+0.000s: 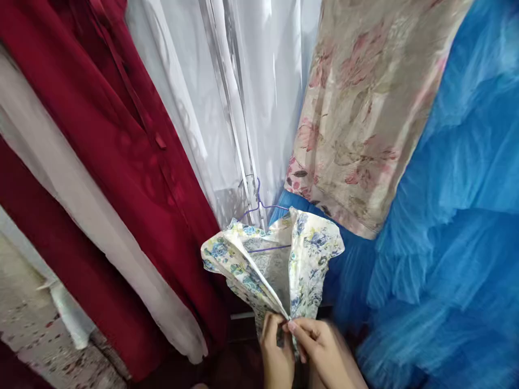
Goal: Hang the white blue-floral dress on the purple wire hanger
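A white floral dress (pixel 314 251) with blue and yellow flowers and short cap sleeves hangs on a thin purple wire hanger (pixel 259 194). Its long opening spreads into a V that narrows down to my fingers. At the bottom of the V, my left hand (pixel 276 348) pinches the fabric by the left edge. My right hand (pixel 320 346) is closed with thumb and fingers at the point where both edges meet, touching the left. Whether a zipper pull lies between those fingertips is hidden. The dress's lower part is mostly behind my hands.
Dark red cloth (pixel 121 146) and white curtains (pixel 267 81) hang behind and to the left. On the right are a beige garment with pink flowers (pixel 365 124) and a ruffled blue tulle dress (pixel 458 232). Speckled flooring (pixel 44 335) shows at lower left.
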The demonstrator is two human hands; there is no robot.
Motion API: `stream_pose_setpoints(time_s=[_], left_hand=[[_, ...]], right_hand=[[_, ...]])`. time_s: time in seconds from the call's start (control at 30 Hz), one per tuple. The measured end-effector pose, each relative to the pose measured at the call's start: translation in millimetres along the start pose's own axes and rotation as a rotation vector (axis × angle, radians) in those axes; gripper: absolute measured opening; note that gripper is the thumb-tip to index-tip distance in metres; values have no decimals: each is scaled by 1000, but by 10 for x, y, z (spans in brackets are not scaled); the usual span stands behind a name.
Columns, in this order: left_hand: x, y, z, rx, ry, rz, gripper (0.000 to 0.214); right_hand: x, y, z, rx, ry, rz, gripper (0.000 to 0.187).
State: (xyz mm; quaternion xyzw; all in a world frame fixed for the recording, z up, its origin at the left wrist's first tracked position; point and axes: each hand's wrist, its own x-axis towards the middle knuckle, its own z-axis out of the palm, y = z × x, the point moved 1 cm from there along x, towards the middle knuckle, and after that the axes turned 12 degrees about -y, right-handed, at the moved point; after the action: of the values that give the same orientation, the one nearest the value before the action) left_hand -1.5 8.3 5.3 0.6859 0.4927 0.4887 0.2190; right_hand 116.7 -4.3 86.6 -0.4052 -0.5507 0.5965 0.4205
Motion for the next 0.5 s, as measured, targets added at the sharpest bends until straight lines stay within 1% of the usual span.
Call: stream_pose_setpoints(time_s=[0.1,0.17,0.27,0.37,0.43,0.5], left_hand=[[-43,-7,-32,-24,-69,15,15],[-62,10,-62,-7,-122,2,16],[-72,77,-111,69,-196,-48,17],[-103,155,-116,136,-294,-112,19],[-162,176,-81,160,-369,-142,22],[-234,156,-38,160,-411,-165,23]], right_hand=[[235,39,-30,97,57,-19,53],[423,-86,-55,128,65,-56,49],[747,-507,-106,124,29,-176,39],[1045,-993,-168,173,-52,-193,30],[1168,-1244,-202,202,-54,-233,32],[1213,-1387,-212,181,-42,-291,39]])
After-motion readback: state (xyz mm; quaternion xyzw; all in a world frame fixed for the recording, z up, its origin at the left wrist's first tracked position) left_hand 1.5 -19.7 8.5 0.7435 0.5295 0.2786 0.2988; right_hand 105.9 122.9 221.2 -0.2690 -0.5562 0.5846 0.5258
